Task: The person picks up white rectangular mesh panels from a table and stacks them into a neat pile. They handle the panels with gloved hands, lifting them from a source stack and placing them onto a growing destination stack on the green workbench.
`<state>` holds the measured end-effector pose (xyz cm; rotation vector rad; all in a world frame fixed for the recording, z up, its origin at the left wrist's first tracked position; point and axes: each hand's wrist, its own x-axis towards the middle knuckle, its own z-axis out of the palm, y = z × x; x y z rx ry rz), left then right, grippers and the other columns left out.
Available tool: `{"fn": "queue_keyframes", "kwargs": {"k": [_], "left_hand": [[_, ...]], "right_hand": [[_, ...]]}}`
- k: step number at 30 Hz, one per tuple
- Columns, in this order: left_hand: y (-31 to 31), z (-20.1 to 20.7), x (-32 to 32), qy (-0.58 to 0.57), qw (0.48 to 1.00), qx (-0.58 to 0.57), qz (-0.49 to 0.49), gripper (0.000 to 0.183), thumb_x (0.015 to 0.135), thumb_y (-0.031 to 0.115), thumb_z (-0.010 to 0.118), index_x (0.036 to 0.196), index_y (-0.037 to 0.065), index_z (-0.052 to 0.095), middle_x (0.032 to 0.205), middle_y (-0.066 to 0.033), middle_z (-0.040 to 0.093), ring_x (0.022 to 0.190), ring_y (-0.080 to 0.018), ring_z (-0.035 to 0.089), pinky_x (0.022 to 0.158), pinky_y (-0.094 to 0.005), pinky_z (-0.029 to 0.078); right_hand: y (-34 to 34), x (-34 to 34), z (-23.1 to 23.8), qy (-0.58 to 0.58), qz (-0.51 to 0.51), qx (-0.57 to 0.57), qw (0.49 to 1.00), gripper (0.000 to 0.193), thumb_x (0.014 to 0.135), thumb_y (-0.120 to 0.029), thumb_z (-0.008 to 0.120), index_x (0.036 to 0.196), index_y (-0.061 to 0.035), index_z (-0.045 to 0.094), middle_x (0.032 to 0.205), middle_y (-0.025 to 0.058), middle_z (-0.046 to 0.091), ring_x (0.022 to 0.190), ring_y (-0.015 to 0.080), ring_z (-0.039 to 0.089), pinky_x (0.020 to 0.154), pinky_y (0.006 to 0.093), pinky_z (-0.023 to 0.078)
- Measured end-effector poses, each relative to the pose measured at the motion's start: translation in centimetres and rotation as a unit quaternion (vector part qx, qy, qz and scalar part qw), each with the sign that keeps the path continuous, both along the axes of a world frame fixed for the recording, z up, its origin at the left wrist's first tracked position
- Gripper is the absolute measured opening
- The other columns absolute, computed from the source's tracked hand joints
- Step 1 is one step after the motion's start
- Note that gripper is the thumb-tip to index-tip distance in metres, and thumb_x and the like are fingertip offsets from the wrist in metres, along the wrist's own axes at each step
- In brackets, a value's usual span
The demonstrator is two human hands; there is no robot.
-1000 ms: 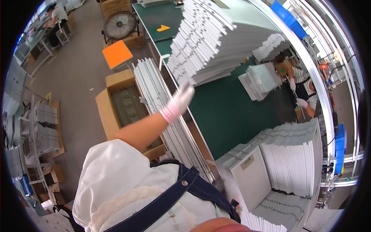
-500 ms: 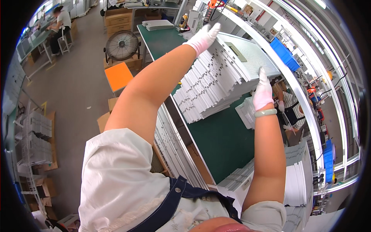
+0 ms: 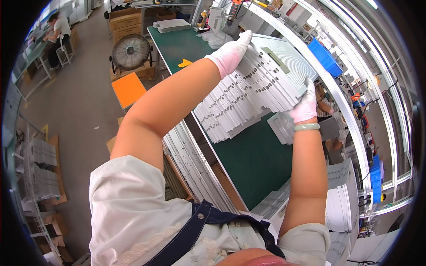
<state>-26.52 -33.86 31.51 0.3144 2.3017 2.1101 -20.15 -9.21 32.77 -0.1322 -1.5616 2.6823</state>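
Observation:
A tilted row of thin white metal panels (image 3: 230, 97) with dark holes along their edges leans on the green-topped bench. The front panel (image 3: 288, 57) has a fine mesh face and a dull green rectangle on it. My left hand (image 3: 233, 51), in a white and pink glove, is closed at that panel's upper left edge; its fingertips are partly hidden. At the lower right corner, my right hand (image 3: 305, 105), gloved alike, grips the edge with the thumb up along the face. How many panels are between my hands cannot be made out.
The green bench top (image 3: 262, 155) runs under the panels, with smaller panels (image 3: 282, 128) beside my right hand. A white frame rail (image 3: 341, 99) arches along the right, with blue bins (image 3: 326, 57) beyond it. A floor fan (image 3: 131, 51) and an orange-topped stool (image 3: 128, 90) stand left.
My right hand has come in against the panel corner and closed on it. My left hand has settled lower on the opposite edge. The whole view has shifted slightly.

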Motion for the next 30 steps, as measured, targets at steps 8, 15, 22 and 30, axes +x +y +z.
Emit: {"fn": "queue_keyframes", "kwargs": {"k": [8, 15, 22, 30], "left_hand": [[1.1, -1.5, 5.5, -0.176, 0.931, 0.32, 0.001, 0.083, 0.087, 0.057, 0.061, 0.148, 0.012, 0.029, 0.145, -0.0167, 0.035, 0.127, -0.0353, 0.041, 0.106, -0.0618, 0.03], [3.0, -2.0, 9.3, -0.153, 0.881, 0.443, -0.062, 0.089, 0.073, 0.064, 0.073, 0.137, 0.012, 0.038, 0.134, -0.0138, 0.043, 0.123, -0.0354, 0.043, 0.099, -0.075, 0.025], [-0.2, -1.6, 10.5, -0.139, 0.888, 0.409, -0.157, 0.084, 0.079, 0.067, 0.063, 0.14, 0.013, 0.041, 0.141, -0.0146, 0.045, 0.131, -0.0382, 0.037, 0.103, -0.0754, 0.013], [0.4, -1.7, 9.8, -0.219, 0.879, 0.415, -0.081, 0.062, 0.084, 0.034, 0.063, 0.136, 0.011, 0.04, 0.138, -0.0137, 0.043, 0.128, -0.0342, 0.04, 0.106, -0.0653, 0.023]], "right_hand": [[1.3, 1.9, -1.0, 0.019, -0.071, 0.024, 0.997, 0.053, 0.088, -0.036, 0.064, 0.13, -0.0088, 0.049, 0.126, 0.0129, 0.058, 0.111, 0.0315, 0.059, 0.092, 0.0491, 0.05], [-3.7, 6.7, -0.1, 0.01, -0.069, -0.021, 0.997, 0.05, 0.086, -0.041, 0.067, 0.121, -0.0078, 0.052, 0.114, 0.0108, 0.063, 0.1, 0.0274, 0.064, 0.083, 0.0467, 0.055], [-4.7, 8.7, -2.3, -0.018, -0.141, 0.033, 0.989, 0.052, 0.083, -0.046, 0.072, 0.12, -0.0132, 0.056, 0.11, 0.0068, 0.061, 0.098, 0.0228, 0.06, 0.082, 0.0466, 0.051], [-3.8, 9.0, -4.3, 0.061, -0.07, -0.001, 0.996, 0.09, 0.08, -0.061, 0.068, 0.139, -0.0027, 0.035, 0.133, 0.0185, 0.046, 0.12, 0.033, 0.049, 0.1, 0.0559, 0.041]]}}
